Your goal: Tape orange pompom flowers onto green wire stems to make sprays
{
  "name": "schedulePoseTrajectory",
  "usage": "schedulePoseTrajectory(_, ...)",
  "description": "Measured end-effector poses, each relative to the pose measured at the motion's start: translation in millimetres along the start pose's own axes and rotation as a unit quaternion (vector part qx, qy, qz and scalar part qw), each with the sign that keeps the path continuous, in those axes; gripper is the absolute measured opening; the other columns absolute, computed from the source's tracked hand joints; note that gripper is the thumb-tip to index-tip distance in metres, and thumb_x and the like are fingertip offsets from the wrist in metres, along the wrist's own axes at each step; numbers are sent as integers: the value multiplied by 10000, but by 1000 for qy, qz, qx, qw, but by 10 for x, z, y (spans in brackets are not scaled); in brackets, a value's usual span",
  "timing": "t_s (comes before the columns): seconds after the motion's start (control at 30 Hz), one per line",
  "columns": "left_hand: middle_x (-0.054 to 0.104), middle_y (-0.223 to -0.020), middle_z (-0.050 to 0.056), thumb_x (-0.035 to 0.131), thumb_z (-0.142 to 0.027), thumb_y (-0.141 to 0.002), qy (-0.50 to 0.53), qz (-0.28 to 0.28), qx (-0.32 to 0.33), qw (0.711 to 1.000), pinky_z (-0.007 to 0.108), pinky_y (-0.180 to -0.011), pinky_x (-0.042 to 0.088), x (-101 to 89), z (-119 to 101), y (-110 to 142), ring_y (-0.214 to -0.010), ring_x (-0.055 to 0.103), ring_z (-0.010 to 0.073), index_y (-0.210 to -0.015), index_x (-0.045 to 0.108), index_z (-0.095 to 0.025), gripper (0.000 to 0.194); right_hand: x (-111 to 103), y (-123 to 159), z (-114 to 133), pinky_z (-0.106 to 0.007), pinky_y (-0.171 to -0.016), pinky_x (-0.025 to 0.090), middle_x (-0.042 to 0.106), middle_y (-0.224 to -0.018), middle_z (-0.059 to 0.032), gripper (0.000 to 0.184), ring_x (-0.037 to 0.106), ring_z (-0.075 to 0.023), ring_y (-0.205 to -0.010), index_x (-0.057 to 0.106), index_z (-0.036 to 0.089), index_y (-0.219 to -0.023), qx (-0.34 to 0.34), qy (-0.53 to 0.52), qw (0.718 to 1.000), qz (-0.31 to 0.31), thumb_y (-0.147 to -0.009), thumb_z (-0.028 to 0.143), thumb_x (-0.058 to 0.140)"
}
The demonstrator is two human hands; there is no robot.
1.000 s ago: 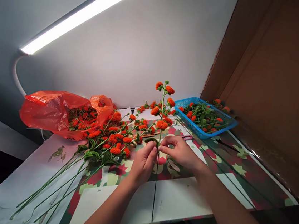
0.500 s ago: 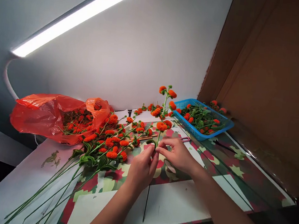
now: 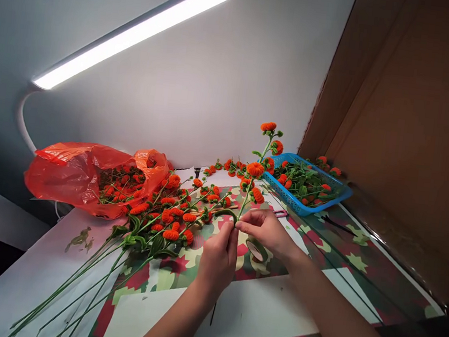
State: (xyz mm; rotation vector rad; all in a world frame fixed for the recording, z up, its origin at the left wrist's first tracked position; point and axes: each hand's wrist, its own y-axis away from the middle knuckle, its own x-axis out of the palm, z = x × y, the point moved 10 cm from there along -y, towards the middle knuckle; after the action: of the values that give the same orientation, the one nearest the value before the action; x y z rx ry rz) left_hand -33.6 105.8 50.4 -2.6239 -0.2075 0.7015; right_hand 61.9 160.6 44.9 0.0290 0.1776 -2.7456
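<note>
Upright but leaning right, an artificial flower stem (image 3: 250, 186) with fuzzy orange blooms and small green buds rises from between my hands. My left hand (image 3: 219, 254) pinches its lower part, and a thin dark end shows below that hand. Closed on the same stem just above is my right hand (image 3: 263, 229), thumb against fingers. A curved green leaf (image 3: 226, 212) sticks out to the left at the pinch. Beneath my right hand hangs or rests a roll of green tape (image 3: 256, 249); I cannot tell which.
Finished-looking orange flower stems (image 3: 170, 222) lie at left, near an orange plastic bag (image 3: 69, 178) of blooms. A blue basket (image 3: 305, 206) holds more blooms and leaves. Dark pliers-like handles (image 3: 339, 225) and thin wires lie at right. A lamp (image 3: 138, 34) glows above.
The flower stem has tilted to the right and turned, its top swinging away from upright. Both hands keep their pinch, and the tape roll shows more fully. The view has shifted slightly.
</note>
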Motion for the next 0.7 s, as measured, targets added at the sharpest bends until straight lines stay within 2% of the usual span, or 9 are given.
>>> schedulePoseTrajectory(0.07,347,-542,-54,411,-245,-883,18,7,7,1000,225,-492,261,8,-19,4,-470,322,102,-720,443,-221,168,24,-7,-103,-250,-590,390,557,-601,15,234,497,-115,-593,623,157,-617,42,-57,997,18,-645,366,725)
schedulePoseTrajectory(0.17,329,-553,-53,410,-260,-888,45,13,13,999,224,-486,263,6,-36,6,-480,304,98,-693,430,-213,201,80,10,-153,-232,-598,389,557,-611,24,236,493,-96,-595,638,155,-646,65,-121,990,44,-624,359,757)
schedulePoseTrajectory(0.33,346,-567,-45,417,-323,-891,129,15,-1,992,224,-465,272,24,11,27,-479,297,92,-699,465,-198,234,355,69,-168,-250,-723,431,619,-715,-5,259,562,-111,-697,685,155,-757,83,-258,953,135,-638,373,758)
schedulePoseTrajectory(0.43,347,-525,-55,431,-366,-885,215,12,-44,976,210,-416,249,63,104,43,-438,279,79,-754,510,-190,234,399,44,-213,-250,-709,437,629,-699,-5,263,570,-111,-687,695,163,-791,67,-308,941,120,-640,367,763)
schedulePoseTrajectory(0.53,334,-450,-79,462,-402,-869,324,14,-100,941,183,-368,220,128,186,46,-377,251,61,-777,514,-185,241,416,19,-254,-239,-626,430,619,-655,5,226,550,-98,-609,700,170,-807,49,-322,941,96,-682,355,736)
schedulePoseTrajectory(0.7,295,-353,-117,535,-402,-825,513,66,-178,837,148,-293,176,339,194,23,-268,169,39,-702,429,-206,254,377,27,-214,-212,-619,428,626,-645,14,148,559,-92,-628,696,177,-711,31,-366,929,42,-652,294,765)
